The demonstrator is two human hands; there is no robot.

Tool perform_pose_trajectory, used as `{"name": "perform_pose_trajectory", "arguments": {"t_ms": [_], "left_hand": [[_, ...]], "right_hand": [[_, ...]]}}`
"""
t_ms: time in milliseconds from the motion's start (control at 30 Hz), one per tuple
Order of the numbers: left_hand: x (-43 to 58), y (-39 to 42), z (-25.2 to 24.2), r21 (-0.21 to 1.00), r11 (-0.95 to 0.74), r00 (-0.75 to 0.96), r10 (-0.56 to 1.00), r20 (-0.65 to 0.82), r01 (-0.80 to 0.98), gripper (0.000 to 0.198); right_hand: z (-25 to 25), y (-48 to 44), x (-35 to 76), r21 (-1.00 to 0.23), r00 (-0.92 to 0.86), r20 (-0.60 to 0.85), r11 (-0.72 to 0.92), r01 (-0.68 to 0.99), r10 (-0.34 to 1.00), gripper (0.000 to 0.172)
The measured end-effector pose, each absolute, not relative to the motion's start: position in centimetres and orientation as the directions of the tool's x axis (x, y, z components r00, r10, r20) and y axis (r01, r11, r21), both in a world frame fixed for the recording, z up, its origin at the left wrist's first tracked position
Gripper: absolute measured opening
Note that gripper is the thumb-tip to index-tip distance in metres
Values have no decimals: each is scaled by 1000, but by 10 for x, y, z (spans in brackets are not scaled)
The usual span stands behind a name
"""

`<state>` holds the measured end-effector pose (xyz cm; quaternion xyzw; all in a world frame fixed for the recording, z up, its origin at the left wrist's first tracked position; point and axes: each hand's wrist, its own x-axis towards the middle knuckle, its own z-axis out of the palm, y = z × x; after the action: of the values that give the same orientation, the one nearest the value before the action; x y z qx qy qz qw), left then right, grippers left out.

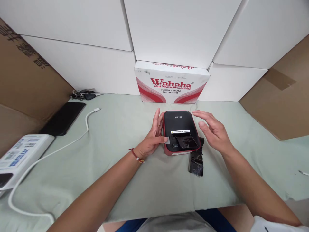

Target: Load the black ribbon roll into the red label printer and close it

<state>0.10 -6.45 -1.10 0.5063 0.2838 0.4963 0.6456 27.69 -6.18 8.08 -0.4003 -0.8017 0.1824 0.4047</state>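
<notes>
A small black-topped label printer (180,124) with a red casing stands on the green cloth in front of me. My left hand (154,133) grips its left side, the thumb resting on a grey tab (167,140) at the top's left edge and the fingers along the side. A dark glossy strip (187,142) pokes out of the printer's front slot. To the right, my right hand (213,130) is open, fingers stretched out and thumb apart, just off the printer's corner. Crumpled black film (196,162) lies by the printer's front right corner, partly behind it.
Behind the printer stands a white and red Wahaha box (172,83) against white panels. At left lie a black phone (64,118), keys (84,94), a white power bank (26,154) and a white cable (87,122). Cardboard (277,93) stands at right, more cardboard (26,74) at left.
</notes>
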Motion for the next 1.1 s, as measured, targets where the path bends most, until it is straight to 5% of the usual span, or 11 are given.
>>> {"name": "perform_pose_trajectory", "arguments": {"t_ms": [300,800,1100], "left_hand": [[12,-71,-18,924,30,300,949,93,-382,122],[5,-74,-16,930,50,339,937,83,-365,134],[8,-68,-24,903,36,346,930,126,-427,132]], "right_hand": [[75,-33,259,-696,-456,415,597,399,787,49],[64,-35,260,-654,-470,496,670,352,731,39],[79,-26,261,-684,-277,513,582,439,813,41]]}}
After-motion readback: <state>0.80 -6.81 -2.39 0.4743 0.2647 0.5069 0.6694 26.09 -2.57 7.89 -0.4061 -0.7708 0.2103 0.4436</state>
